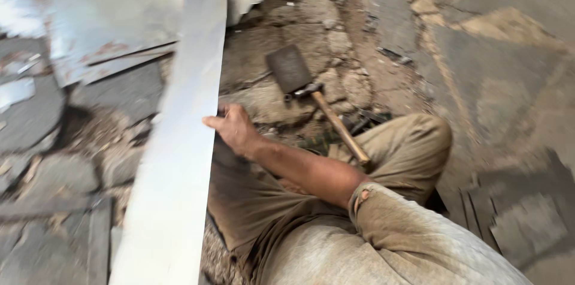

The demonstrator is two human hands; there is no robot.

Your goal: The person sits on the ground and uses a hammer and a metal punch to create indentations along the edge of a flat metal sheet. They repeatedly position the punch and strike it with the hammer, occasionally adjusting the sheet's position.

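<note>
Sheet metal, a long pale strip [179,141], runs from the top centre of the frame down to the lower left, lying over broken stone floor [491,69]. One hand [235,130] shows at the middle of the frame, its forearm coming in from the lower right out of a torn, dusty sleeve [383,213]. Its fingers curl over the strip's right-hand edge and grip it, thumb side up; which of the person's hands it is I cannot tell for sure, though the arm enters from the right side, so I take it as the right. The other hand is out of the frame.

Just right of the gripping hand lies a hammer [311,96] with a broad, flat dark head and a wooden handle, the head toward the upper centre and the handle slanting down to the right, its end near the person's bent knee in tan trousers [419,141]. It lies on the rubble, apart from the hand.

More metal sheets [114,15], dull and rust-spotted, are piled in the upper left, partly under the strip. The picture is blurred, so fine detail is lost.
</note>
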